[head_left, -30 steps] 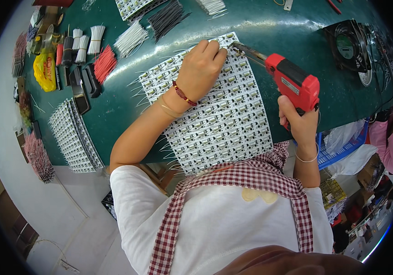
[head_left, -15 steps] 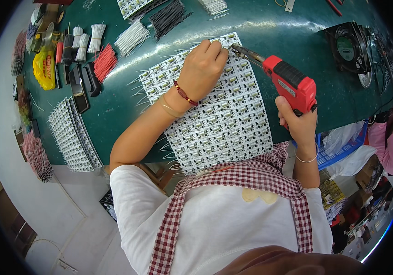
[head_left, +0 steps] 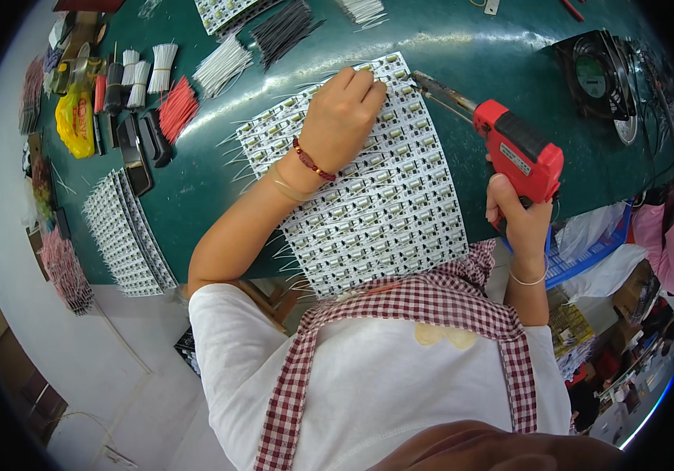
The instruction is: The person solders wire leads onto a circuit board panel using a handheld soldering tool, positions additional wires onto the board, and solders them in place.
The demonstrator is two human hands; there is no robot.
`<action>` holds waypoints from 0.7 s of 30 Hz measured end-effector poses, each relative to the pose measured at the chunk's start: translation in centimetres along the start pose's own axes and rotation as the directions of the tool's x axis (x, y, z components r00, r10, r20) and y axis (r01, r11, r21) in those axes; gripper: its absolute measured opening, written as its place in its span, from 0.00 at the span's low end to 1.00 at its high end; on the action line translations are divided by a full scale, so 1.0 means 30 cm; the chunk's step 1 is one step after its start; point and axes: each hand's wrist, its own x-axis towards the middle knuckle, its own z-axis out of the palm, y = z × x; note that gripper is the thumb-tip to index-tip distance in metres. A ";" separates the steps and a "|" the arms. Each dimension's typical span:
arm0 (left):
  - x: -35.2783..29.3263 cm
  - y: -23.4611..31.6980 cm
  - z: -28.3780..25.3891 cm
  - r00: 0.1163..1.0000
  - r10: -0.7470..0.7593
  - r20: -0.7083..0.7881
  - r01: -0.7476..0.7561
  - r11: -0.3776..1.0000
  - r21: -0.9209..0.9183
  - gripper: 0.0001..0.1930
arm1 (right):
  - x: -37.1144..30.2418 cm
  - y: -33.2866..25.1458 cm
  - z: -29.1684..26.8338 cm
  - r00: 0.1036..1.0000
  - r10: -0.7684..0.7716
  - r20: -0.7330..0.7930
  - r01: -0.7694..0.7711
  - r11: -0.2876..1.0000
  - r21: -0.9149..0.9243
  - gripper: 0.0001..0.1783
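Observation:
A large white circuit board panel (head_left: 376, 228) covered with rows of small components lies on the green table, its near edge by my checked apron. Short white wires stick out along its left side. My left hand (head_left: 345, 110) rests over the panel's far part, fingers curled and pinched. Whatever is between those fingertips is hidden. My right hand (head_left: 519, 213) is wrapped round the grip of a red and black soldering gun (head_left: 521, 149). The gun's long metal tip points left and sits by the panel's far right corner, just right of my left fingers.
At the far side lie bundles of white wires (head_left: 224, 64), black wires (head_left: 283, 31) and red wires (head_left: 177, 108). More board panels (head_left: 123, 235) are stacked at left, near a yellow bag (head_left: 75, 124). A black fan (head_left: 594, 78) stands at right; a blue basket (head_left: 588, 253) sits below the table edge.
My right hand has drawn the soldering gun right and slightly down, so its tip is farther from my left fingers. My left hand has shifted slightly left.

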 end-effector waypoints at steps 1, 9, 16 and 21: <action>-0.003 -0.002 0.002 1.000 -0.005 -0.014 0.005 1.000 -0.006 0.12 | -0.001 0.007 -0.004 1.000 0.017 0.016 -0.017 1.000 -0.007 0.07; 0.000 -0.013 0.007 0.999 0.025 -0.021 -0.025 1.000 -0.017 0.11 | -0.010 0.012 0.000 0.998 0.044 0.045 -0.041 0.996 -0.081 0.12; -0.006 -0.022 0.010 0.999 0.009 -0.035 -0.012 0.997 -0.077 0.11 | -0.012 0.027 0.009 1.000 0.002 0.031 0.002 0.992 -0.122 0.07; -0.002 -0.021 0.006 0.999 0.019 -0.033 -0.021 0.997 -0.069 0.12 | -0.010 0.031 0.007 0.999 -0.012 0.050 0.021 0.984 -0.179 0.09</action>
